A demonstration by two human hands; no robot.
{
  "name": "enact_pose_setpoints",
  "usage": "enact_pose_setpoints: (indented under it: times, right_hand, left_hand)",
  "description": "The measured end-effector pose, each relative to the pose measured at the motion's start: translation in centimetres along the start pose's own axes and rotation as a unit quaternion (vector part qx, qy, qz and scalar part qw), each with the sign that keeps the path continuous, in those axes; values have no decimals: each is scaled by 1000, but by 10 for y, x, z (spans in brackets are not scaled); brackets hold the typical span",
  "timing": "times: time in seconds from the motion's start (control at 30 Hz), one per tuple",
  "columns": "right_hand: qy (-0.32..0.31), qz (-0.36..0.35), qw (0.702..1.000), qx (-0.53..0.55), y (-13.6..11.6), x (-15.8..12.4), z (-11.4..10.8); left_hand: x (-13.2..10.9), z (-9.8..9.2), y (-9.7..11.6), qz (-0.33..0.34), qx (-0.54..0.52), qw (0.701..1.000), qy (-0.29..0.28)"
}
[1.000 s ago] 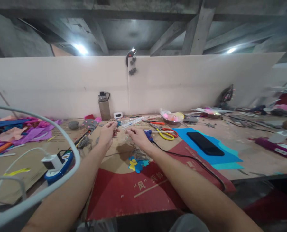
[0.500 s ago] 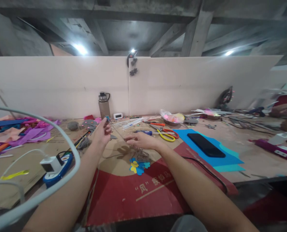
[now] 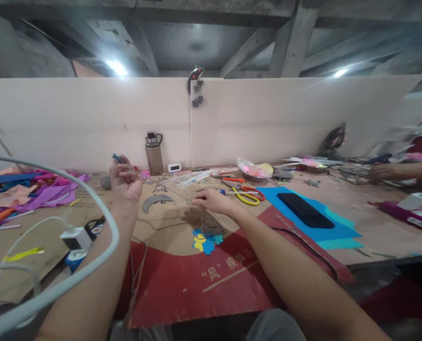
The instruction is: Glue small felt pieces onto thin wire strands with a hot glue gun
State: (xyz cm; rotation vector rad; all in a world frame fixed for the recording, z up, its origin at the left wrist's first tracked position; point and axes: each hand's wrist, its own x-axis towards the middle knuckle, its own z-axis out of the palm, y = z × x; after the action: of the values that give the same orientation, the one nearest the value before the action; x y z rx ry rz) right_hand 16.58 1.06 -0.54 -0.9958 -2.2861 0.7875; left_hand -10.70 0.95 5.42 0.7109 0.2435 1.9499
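Note:
My left hand (image 3: pixel 126 182) is raised over the left of the cardboard, its fingers curled around a small blue piece (image 3: pixel 117 158). A thin grey yarn (image 3: pixel 171 190) stretches from that hand towards my right hand (image 3: pixel 213 201), whose fingers are pinched on it. Below the right hand lie a loose bundle of grey yarn (image 3: pixel 211 224) and blue, yellow and teal paper flowers (image 3: pixel 207 244). Between the hands a grey crescent cutout (image 3: pixel 157 202) rests on the cardboard.
Yellow-handled scissors (image 3: pixel 248 198) and a black phone (image 3: pixel 305 210) on blue sheets (image 3: pixel 342 232) lie to the right. A bottle (image 3: pixel 154 158) stands behind. A white cable (image 3: pixel 113 232) arches at left. Another person's hand (image 3: pixel 384 173) is at far right.
My left hand has moved left and up with the blue piece, widening the gap between my hands and uncovering the grey crescent. My right hand has barely shifted. The other person's hand has moved left.

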Motion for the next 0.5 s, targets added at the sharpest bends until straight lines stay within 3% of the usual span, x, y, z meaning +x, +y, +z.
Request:
enact_pose_setpoints:
  times: [0.1, 0.17, 0.33, 0.5]
  right_hand:
    - [83, 17, 996, 30, 2, 1, -7]
    - [125, 30, 989, 68, 0, 0, -13]
    - [163, 12, 975, 151, -9, -4, -24]
    - [117, -44, 975, 182, -25, -15, -36]
  left_hand:
    - [1, 1, 7, 23, -159, 986, -34]
    - [0, 4, 4, 1, -175, 984, -18]
    - [-2, 9, -14, -37, -44, 992, 111]
    - [-1, 0, -32, -13, 89, 977, 193]
